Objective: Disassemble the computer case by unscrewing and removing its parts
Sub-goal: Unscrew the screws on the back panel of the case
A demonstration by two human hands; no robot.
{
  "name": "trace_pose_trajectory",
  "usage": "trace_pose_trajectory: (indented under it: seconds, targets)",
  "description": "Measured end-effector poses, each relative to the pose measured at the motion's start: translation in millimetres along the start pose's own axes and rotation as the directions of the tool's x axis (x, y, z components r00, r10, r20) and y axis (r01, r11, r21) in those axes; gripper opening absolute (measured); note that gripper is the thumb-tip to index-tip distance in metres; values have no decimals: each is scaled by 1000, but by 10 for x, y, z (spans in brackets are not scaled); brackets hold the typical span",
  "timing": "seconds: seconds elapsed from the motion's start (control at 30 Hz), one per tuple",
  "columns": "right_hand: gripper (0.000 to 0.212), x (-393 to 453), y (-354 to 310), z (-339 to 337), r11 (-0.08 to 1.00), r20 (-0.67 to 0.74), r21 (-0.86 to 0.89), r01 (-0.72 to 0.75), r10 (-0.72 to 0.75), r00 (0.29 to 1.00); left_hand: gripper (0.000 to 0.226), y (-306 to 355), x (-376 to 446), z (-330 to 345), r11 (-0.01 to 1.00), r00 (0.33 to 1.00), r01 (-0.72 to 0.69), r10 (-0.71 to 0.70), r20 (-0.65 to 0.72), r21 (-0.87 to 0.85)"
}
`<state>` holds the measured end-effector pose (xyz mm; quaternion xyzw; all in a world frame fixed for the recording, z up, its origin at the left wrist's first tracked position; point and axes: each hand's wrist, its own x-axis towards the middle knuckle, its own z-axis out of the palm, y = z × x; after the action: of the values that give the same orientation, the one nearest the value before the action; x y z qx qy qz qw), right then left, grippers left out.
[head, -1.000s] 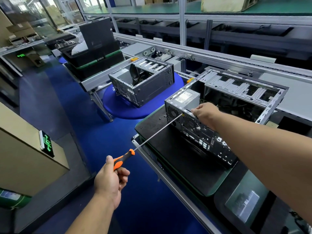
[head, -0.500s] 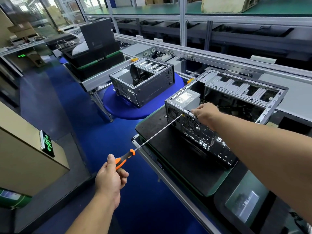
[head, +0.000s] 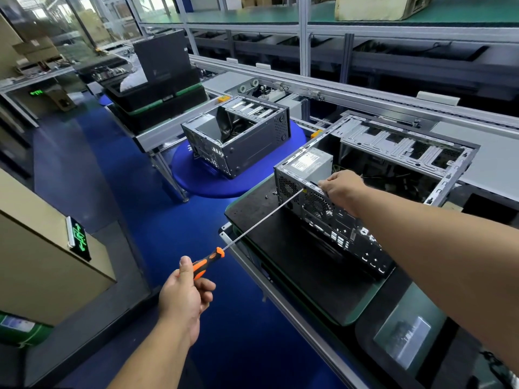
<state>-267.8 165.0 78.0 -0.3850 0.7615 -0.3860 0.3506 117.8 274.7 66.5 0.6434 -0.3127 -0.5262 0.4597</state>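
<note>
- Left grip point(head: 184, 297) curled round orange-black screwdriver point(head: 208, 261) handle; shaft tip on rear panel of computer case point(head: 331, 217), just beside right grip.
- Right grip point(head: 341, 189) curled over case's top rear edge.
- Case on black surface point(head: 283, 248), beneath right grip.

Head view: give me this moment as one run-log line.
left hand: grips screwdriver | tip: at rear top edge of computer case | right hand: holds that rear edge | case: open, on black mat
</note>
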Motion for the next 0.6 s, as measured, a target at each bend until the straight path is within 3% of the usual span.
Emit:
trace_pose_trajectory:
  seconds: [0.1,0.23,0.33,0.6]
  targets:
    - [27,0,-1,1,1000,-8,-11,1,-2,1000,44,-15,-8,-3,999,999,40,-40,22,-9]
    - [29,3,10,3,1000,-15,-26,6,-6,1000,29,-12,-21,12,996,999,-39,41,32,-77]
    - [27,4,10,5,999,-19,-30,15,-16,1000,30,-5,-2,30,995,997,-80,81,18,-58]
    - [29,-8,-1,3,999,-35,-38,16,-18,999,45,-19,31,15,998,998,58,-57,-16,21]
